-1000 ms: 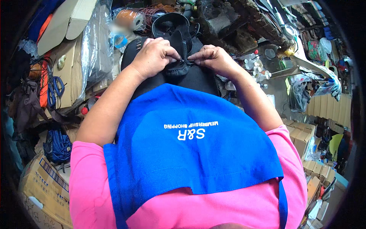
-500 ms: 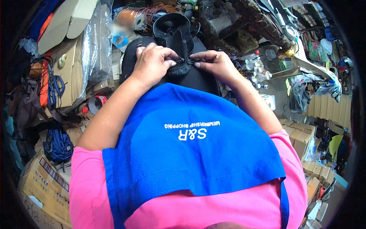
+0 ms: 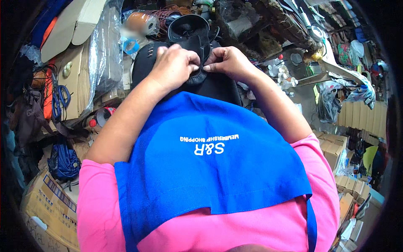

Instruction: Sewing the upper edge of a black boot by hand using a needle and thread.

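A black shoe [image 3: 197,40], its round opening at the far end, rests at the top middle on a black padded surface [image 3: 142,63] in front of me. My left hand [image 3: 174,65] is closed in a pinch at the shoe's near part, thumb and forefinger at its middle edge. From the other side my right hand [image 3: 228,63] pinches at the same edge, its fingertips close to the left ones. Any thread or needle between the fingers is too fine to make out now. A blue apron [image 3: 210,176] covers my front.
Scissors with blue handles [image 3: 63,95] hang by cardboard sheets [image 3: 77,80] on the left. A spool of orange-brown cord [image 3: 140,22] stands beyond my left hand. Small bottles [image 3: 283,75] lie right of my right hand. Cardboard boxes [image 3: 329,149] are stacked farther right.
Both hands have drawn closer together over the shoe's edge. Thin strands that showed at the fingertips of both hands are no longer visible.
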Demonstrator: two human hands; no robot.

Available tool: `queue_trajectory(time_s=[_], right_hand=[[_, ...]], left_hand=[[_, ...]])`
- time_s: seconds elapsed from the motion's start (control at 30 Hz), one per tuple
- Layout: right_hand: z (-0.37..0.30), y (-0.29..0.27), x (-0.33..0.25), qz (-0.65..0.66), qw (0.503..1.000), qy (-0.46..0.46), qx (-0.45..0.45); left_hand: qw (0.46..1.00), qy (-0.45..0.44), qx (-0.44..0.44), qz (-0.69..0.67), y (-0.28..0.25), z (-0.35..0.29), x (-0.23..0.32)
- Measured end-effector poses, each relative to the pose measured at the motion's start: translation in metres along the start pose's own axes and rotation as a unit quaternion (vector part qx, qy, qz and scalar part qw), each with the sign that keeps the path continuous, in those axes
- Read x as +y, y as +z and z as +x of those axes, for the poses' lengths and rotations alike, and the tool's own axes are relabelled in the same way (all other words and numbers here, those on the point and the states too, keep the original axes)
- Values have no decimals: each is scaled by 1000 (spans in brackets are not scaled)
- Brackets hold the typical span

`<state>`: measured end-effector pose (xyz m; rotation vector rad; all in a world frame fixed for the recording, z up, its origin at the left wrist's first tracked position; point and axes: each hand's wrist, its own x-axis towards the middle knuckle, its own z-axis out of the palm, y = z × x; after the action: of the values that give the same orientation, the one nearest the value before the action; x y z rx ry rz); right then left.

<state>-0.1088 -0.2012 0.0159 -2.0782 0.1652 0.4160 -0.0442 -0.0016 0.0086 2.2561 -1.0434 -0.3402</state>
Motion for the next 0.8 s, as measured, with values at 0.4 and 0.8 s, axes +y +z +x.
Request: queue_trajectory(time_s=[0.4,0.8], right_hand=[[-29,-8,26,21,995,-77,64],[-45,-8,38,127,978,-57,155]], left_hand=[[999,-6,-41,1,-11,-6,1],[998,20,-49,-42,1,1,-3]])
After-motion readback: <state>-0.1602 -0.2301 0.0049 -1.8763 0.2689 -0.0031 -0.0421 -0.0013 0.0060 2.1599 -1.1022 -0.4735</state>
